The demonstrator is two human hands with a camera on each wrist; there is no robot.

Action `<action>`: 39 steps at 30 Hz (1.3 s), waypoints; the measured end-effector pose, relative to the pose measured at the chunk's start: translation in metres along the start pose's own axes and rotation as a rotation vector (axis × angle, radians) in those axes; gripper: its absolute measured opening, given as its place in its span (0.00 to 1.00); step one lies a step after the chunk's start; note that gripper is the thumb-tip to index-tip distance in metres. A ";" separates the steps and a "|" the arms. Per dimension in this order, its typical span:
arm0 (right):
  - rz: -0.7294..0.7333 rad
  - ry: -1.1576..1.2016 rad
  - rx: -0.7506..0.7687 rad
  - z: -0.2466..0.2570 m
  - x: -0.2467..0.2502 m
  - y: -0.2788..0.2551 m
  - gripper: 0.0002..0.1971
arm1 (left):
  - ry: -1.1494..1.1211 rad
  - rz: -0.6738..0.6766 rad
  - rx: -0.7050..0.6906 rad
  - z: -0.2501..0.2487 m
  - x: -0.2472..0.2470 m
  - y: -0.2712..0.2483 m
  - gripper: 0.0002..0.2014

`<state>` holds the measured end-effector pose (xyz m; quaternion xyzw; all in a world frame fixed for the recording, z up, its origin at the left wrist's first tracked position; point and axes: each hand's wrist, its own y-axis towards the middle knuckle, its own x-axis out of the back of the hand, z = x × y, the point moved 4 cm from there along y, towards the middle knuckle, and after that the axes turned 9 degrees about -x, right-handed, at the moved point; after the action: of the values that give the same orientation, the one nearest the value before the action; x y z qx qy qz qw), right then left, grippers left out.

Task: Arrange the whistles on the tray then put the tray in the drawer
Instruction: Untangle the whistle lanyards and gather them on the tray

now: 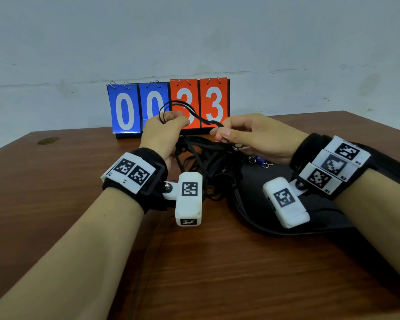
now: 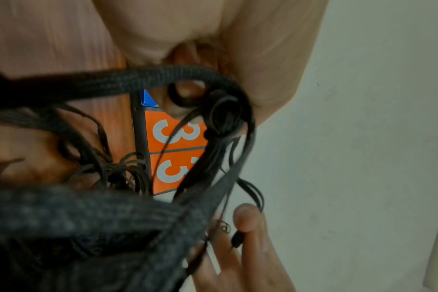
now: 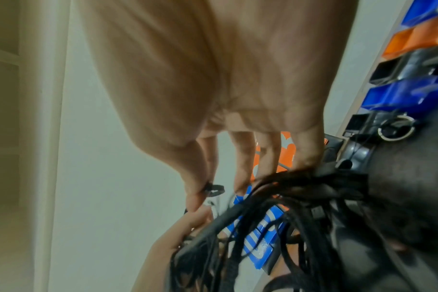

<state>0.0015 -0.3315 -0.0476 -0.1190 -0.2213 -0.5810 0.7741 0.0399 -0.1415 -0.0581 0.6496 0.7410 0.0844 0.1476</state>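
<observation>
Both hands, left (image 1: 165,130) and right (image 1: 247,137), pinched tangled black cords (image 1: 201,158) above the bench (image 1: 56,192); still untangling, I'd say; next: free one whistle for the tray (image 1: 321,204).

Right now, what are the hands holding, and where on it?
Both hold the tangled black cords. The left hand grips a bunch of loops; the right hand pinches one strand at its fingertips. No whistle body is gripped.

A scoreboard (image 1: 168,107) is standing at the counter's (image 1: 56,204) far edge; cords (image 1: 201,158) are lying mid-frame, a tray (image 1: 252,181) right of them.
</observation>
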 end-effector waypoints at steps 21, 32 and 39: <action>-0.062 -0.128 0.096 0.003 0.004 -0.001 0.10 | -0.066 0.058 0.009 -0.004 -0.004 -0.006 0.07; 0.053 -0.129 0.070 0.006 -0.003 -0.004 0.09 | -0.288 0.114 0.014 -0.009 0.000 -0.002 0.10; -0.035 -0.095 0.073 0.005 0.000 -0.001 0.10 | -0.187 0.219 0.006 -0.007 -0.007 -0.004 0.11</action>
<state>-0.0010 -0.3296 -0.0430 -0.1142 -0.2809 -0.5798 0.7562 0.0344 -0.1485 -0.0518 0.7320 0.6491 0.0367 0.2039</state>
